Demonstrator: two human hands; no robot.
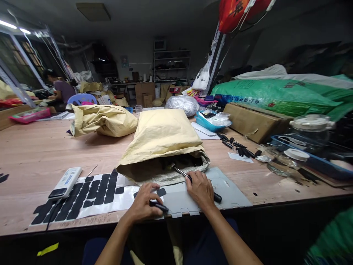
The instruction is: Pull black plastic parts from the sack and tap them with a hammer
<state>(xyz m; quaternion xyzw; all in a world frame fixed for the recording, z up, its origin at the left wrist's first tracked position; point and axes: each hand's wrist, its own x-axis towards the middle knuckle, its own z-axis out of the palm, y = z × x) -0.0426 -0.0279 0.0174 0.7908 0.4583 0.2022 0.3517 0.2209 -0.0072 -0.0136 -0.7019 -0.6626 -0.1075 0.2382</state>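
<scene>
My left hand [145,203] is closed at the table's front edge, its thumb and fingers on a small, elongated black piece [160,206]. In my right hand [201,188] is a black-handled tool [217,198] with a thin metal shaft, and my fingers are wrapped round it. The shaft's tip points at the mouth of an open tan sack [167,136], which lies on its side. Dark contents inside the sack are hard to make out. Under both hands lies a grey sheet [228,191]. Dark rounded patches on a white sheet [96,211] lie by my left hand.
A white corded device [66,183] stands at the left. Behind it sits another tan sack [110,119]. To the right are several loose black pieces [239,147], a cardboard box [253,121], glass jars [311,132] and a blue tray [209,121]. A person [62,90] sits far left.
</scene>
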